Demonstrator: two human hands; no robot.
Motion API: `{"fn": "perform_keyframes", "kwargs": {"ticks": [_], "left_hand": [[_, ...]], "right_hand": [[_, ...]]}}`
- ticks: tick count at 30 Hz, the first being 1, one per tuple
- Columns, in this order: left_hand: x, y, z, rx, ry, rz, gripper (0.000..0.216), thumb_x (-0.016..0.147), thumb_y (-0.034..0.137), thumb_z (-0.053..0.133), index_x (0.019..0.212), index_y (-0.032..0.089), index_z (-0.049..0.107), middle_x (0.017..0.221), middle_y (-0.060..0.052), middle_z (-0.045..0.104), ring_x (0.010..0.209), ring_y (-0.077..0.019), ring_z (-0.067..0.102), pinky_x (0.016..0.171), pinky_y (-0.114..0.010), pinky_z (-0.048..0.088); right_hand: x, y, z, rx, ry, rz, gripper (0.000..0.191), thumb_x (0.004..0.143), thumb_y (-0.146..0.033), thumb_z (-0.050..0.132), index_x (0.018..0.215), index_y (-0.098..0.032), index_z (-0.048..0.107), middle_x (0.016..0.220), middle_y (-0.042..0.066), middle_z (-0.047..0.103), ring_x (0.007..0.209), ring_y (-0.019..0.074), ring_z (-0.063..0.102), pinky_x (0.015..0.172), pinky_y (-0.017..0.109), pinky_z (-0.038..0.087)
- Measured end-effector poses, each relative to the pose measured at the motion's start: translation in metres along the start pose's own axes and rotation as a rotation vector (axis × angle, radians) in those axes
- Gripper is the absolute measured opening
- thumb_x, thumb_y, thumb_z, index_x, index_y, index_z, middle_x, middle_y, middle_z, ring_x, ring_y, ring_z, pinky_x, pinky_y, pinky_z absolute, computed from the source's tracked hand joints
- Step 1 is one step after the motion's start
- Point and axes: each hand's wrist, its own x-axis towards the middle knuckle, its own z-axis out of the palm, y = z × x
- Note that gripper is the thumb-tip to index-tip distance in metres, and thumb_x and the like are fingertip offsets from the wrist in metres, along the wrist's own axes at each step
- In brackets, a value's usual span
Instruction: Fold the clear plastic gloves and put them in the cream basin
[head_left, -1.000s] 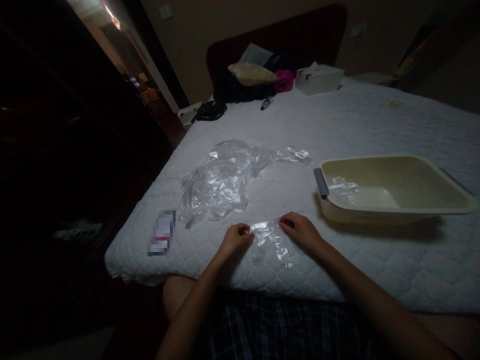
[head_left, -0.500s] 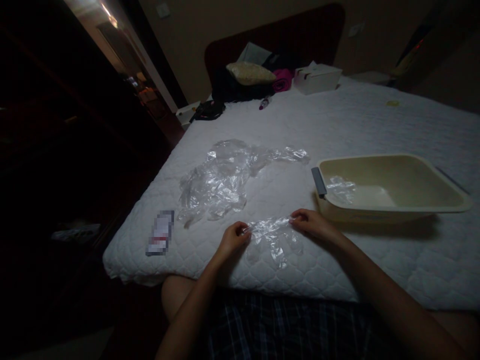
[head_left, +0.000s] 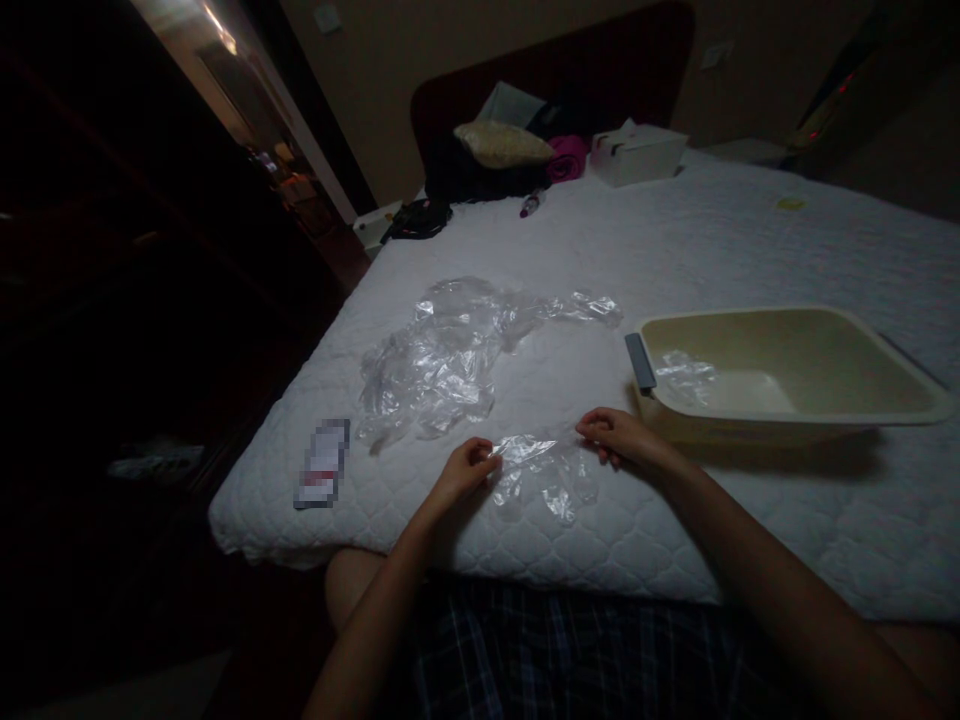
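Note:
A thin, clear plastic bag (head_left: pixel 544 480) lies crumpled on the white quilted bed at its front edge. My left hand (head_left: pixel 472 468) pinches its upper left corner between thumb and fingers. At the upper right side of the bag, my right hand (head_left: pixel 611 435) has its thumb and forefinger pressed together, seemingly on the film's faint edge. Beyond both hands spreads a loose heap of more clear plastic bags (head_left: pixel 442 355). To the right stands a cream plastic basin (head_left: pixel 795 415) with grey handles, and another clear piece of plastic (head_left: pixel 686 375) rests inside it.
A blurred-out phone-like object (head_left: pixel 322 463) lies on the bed (head_left: pixel 750 250) at the left. Toward the headboard (head_left: pixel 630 60) are a pillow (head_left: pixel 502 145), a pink roll (head_left: pixel 568 158), a white box (head_left: pixel 637 155), a small bottle (head_left: pixel 531 204) and a black bag (head_left: pixel 420 220).
My right hand has risen slightly, and the bag's upper edge, earlier stretched between both hands, looks slacker and more folded on the right. My left hand stays nearly in place.

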Motion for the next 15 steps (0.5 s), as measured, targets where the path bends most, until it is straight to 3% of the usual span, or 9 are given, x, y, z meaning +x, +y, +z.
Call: {"fn": "perform_keyframes", "kwargs": {"ticks": [4, 7, 15], "left_hand": [[0.004, 0.002, -0.007, 0.146, 0.022, 0.088, 0.038, 0.062, 0.041, 0.068, 0.087, 0.015, 0.057, 0.079, -0.003, 0.058, 0.062, -0.0097, 0.053, 0.051, -0.021, 0.040], [0.010, -0.001, -0.013, 0.213, 0.019, 0.159, 0.034, 0.063, 0.036, 0.068, 0.087, 0.014, 0.058, 0.082, -0.005, 0.059, 0.068, -0.0116, 0.054, 0.057, -0.023, 0.041], [0.028, -0.010, -0.017, 0.366, -0.107, 0.121, 0.033, 0.052, 0.022, 0.071, 0.082, 0.013, 0.059, 0.070, 0.000, 0.057, 0.058, -0.0097, 0.049, 0.054, -0.022, 0.037]], "right_hand": [[0.012, 0.005, -0.002, -0.146, 0.115, -0.187, 0.033, 0.069, -0.042, 0.062, 0.089, -0.018, 0.052, 0.064, 0.000, 0.055, 0.044, 0.0086, 0.047, 0.036, 0.021, 0.034], [0.019, 0.006, -0.004, -0.289, 0.117, -0.311, 0.030, 0.066, -0.038, 0.065, 0.087, -0.018, 0.056, 0.069, 0.003, 0.059, 0.054, 0.0121, 0.052, 0.045, 0.024, 0.040], [0.015, -0.006, 0.005, -0.533, 0.057, -0.334, 0.019, 0.062, -0.029, 0.064, 0.075, -0.018, 0.054, 0.072, 0.004, 0.057, 0.065, 0.0160, 0.052, 0.054, 0.026, 0.039]]}}
